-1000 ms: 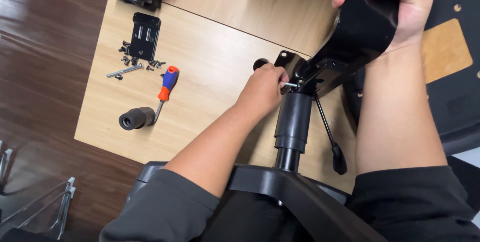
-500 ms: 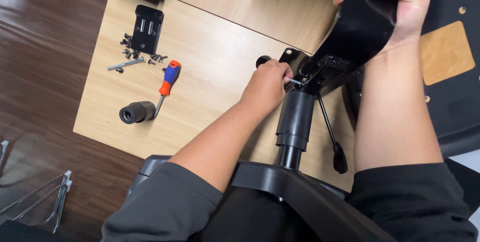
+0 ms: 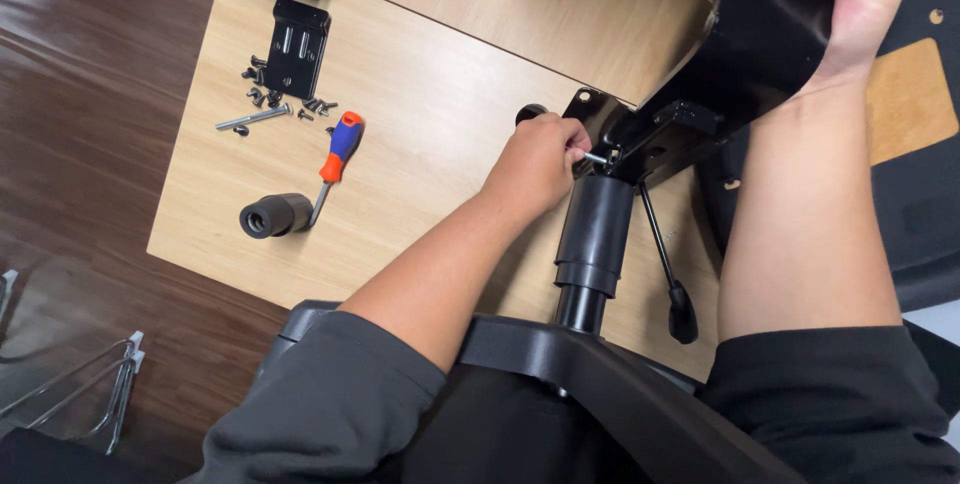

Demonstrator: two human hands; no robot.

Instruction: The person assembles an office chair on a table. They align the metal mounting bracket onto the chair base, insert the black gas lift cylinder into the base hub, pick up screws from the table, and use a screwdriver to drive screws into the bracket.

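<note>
Black steel seat mechanism plate (image 3: 700,94) sits atop the gas-lift column (image 3: 595,234), unchanged in position since the earlier frames, with both hands likewise unmoved. Left hand (image 3: 535,159), fingers curled together, pinches a small silver tool (image 3: 595,157) at the plate's near edge; right hand (image 3: 830,4) is clamped over the plate's far upturned end. Left of the column, an orange-and-blue screwdriver (image 3: 338,149) lies on the wooden board (image 3: 430,74).

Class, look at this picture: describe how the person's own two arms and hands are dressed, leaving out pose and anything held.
Both hands are bare: no gloves, rings or watch show on the left hand or the right hand. Each forearm is uncovered. The dark grey sleeves are pushed up near the elbows, made of soft, plain fabric with no visible markings.
</note>
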